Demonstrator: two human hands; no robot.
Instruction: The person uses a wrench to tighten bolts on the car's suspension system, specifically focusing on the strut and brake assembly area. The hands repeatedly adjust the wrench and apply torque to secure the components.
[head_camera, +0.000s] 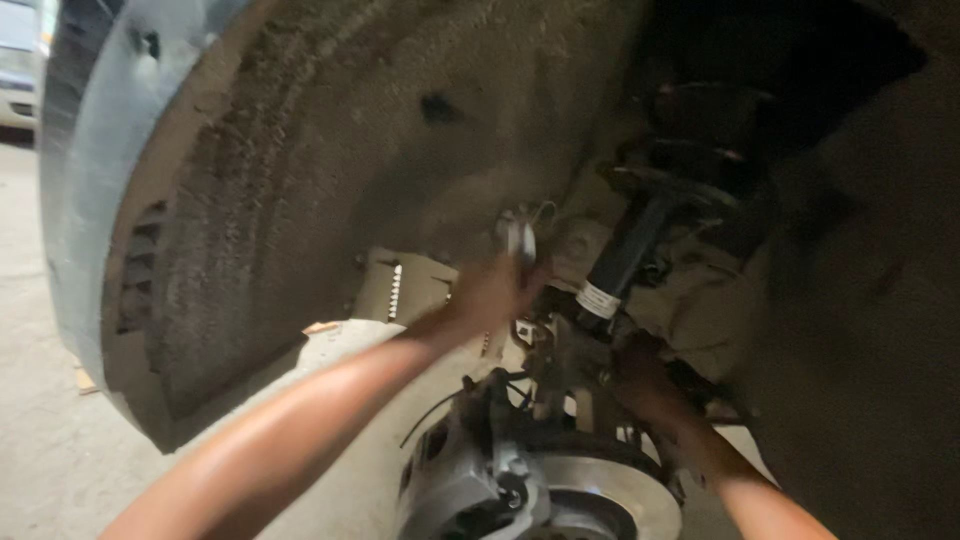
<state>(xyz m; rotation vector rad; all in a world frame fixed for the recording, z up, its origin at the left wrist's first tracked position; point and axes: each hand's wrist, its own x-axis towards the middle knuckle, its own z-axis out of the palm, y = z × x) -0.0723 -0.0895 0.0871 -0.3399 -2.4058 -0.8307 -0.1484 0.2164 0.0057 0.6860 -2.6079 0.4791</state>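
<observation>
Inside the wheel well, the left hand (490, 292) gripped a metal tool (520, 240); the right hand (640, 385), grip unclear, reached behind the strut (620, 260) above the brake disc (610, 490).

your left hand (487, 295) and right hand (640, 385) are bare, no gloves; both forearms are uncovered, with no sleeves, watch or bands in view.

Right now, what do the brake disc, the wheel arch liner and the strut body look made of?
Brake disc: bare metal, likely steel or iron, with a smooth grey sheen. Wheel arch liner: looks like fibrous felt or dirt-coated plastic, matte brown and rough. Strut body: apparently black-painted metal, smooth tube with a pale label.
</observation>
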